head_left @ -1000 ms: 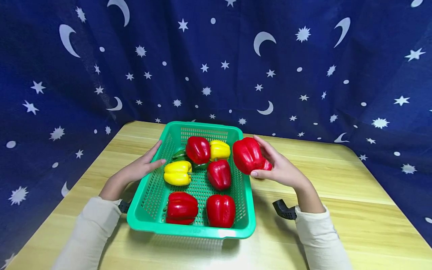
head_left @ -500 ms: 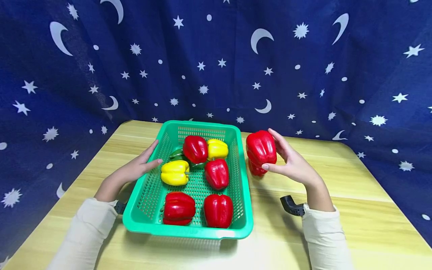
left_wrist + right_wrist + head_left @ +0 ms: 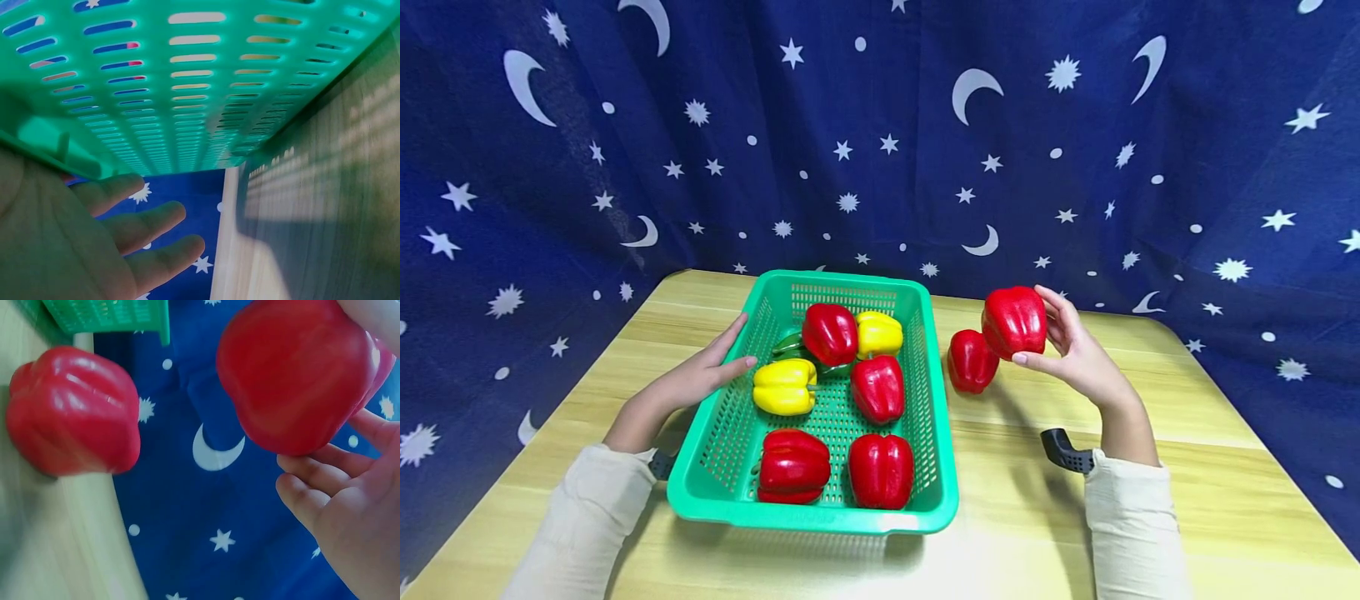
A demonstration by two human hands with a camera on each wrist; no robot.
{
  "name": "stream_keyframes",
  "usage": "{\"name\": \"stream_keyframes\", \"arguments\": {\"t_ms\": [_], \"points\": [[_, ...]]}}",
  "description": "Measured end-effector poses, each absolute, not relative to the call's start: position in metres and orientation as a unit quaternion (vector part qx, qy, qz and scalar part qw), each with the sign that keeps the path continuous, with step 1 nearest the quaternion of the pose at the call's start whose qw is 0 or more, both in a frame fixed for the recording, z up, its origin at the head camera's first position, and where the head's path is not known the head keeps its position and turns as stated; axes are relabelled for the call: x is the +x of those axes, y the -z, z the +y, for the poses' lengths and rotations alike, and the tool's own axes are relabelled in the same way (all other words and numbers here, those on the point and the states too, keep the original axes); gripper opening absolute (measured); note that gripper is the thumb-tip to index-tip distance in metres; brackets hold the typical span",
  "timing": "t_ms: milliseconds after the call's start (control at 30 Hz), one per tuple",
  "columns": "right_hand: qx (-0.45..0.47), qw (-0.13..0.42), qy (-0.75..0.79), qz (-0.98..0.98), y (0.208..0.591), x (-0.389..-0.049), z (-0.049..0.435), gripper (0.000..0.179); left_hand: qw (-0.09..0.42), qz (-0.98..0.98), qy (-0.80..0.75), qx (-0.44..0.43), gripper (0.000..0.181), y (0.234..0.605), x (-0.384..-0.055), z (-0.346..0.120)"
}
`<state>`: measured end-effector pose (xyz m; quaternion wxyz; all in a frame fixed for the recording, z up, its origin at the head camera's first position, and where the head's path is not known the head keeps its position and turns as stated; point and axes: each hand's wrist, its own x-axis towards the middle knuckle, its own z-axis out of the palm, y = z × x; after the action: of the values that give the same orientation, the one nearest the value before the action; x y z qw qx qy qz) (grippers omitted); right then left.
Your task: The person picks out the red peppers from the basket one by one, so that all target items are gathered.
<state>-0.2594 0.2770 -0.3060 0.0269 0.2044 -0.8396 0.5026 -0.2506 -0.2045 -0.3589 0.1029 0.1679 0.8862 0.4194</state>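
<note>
My right hand [image 3: 1081, 354] grips a red bell pepper [image 3: 1015, 322] above the table, right of the green basket [image 3: 953, 467]. In the right wrist view the held pepper [image 3: 297, 375] sits between thumb and fingers. Just left of it, a second red bell pepper [image 3: 972, 363] rests on the table. My left hand [image 3: 692, 379] lies along the basket's left rim, thumb over the edge and fingers straight. Its extended fingers show under the rim in the left wrist view, beside the perforated basket wall [image 3: 187, 100].
Inside the basket lie several red bell peppers [image 3: 794, 467], two yellow bell peppers [image 3: 785, 387] and green peppers [image 3: 790, 344] partly hidden beneath them. A blue curtain [image 3: 880, 208] with moons and stars hangs behind the wooden table [image 3: 1150, 417].
My right hand has carried its red bell pepper rightward, away from the basket's right rim. The red bell pepper on the table behind it is now uncovered. My left hand stays at the rim.
</note>
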Motion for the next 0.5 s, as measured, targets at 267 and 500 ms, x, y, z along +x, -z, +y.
{"name": "stream_keyframes", "arguments": {"t_ms": [267, 500], "points": [[0.181, 0.027, -0.54, -0.822, 0.319, -0.267, 0.295, 0.086, 0.107, 0.885, -0.422, 0.165, 0.075, 0.357, -0.249, -0.204], [0.164, 0.029, -0.559, -0.812, 0.326, -0.271, 0.308, 0.084, 0.106, 0.884, -0.423, 0.166, 0.076, 0.356, -0.249, -0.204]]}}
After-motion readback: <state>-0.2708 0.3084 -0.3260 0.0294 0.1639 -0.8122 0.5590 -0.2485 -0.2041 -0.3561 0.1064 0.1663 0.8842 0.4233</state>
